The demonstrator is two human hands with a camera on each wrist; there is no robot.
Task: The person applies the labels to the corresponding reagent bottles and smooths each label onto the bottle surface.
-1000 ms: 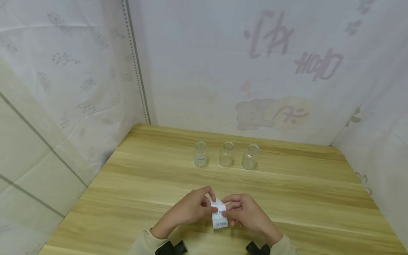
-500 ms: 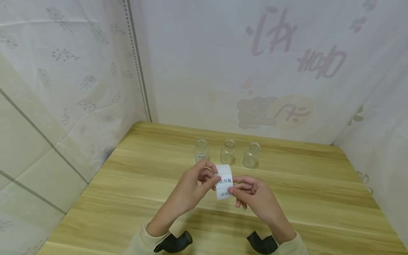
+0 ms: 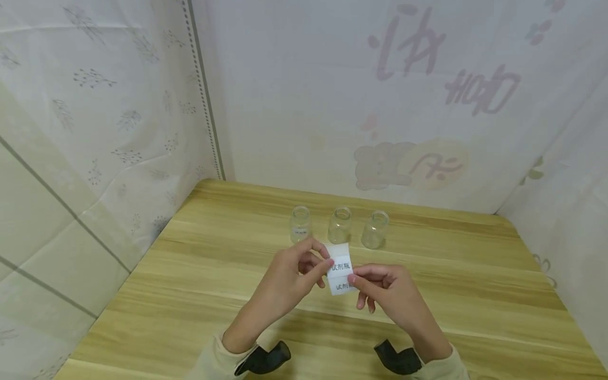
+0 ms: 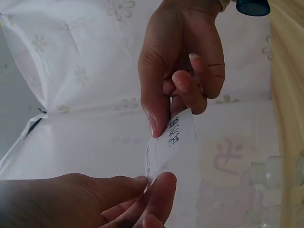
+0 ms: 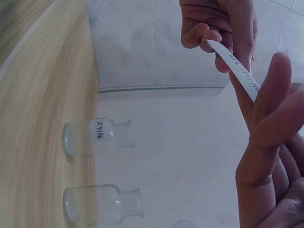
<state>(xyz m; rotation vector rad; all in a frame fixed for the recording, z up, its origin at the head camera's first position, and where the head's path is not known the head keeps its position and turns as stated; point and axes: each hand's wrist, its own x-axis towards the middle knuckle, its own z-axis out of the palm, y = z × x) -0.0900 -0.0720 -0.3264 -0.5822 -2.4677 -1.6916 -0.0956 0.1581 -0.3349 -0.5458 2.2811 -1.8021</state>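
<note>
A short strip of white sticker labels [image 3: 340, 268], printed with dark Chinese characters, is held up above the table between both hands. My left hand [image 3: 288, 274] pinches its left edge between thumb and fingers. At the lower right edge, my right hand [image 3: 393, 295] pinches it too. In the left wrist view the strip [image 4: 176, 137] runs slightly bent from one hand to the other. Beyond the hands stand three uncapped glass bottles. A label sits on the left bottle [image 3: 300, 217]; the middle bottle [image 3: 339, 228] and right bottle [image 3: 374, 232] show none.
The wood-grain table [image 3: 199, 264] runs back to a pale printed curtain [image 3: 294, 105], with more curtain at both sides. Black curved wrist pieces [image 3: 266, 359] stick out by both cuffs. In the right wrist view the labelled bottle [image 5: 100, 137] appears sideways.
Both hands have lifted the label strip up and away from the body, then slightly to the right. Its print now faces the head camera more squarely. The bottles stay in place.
</note>
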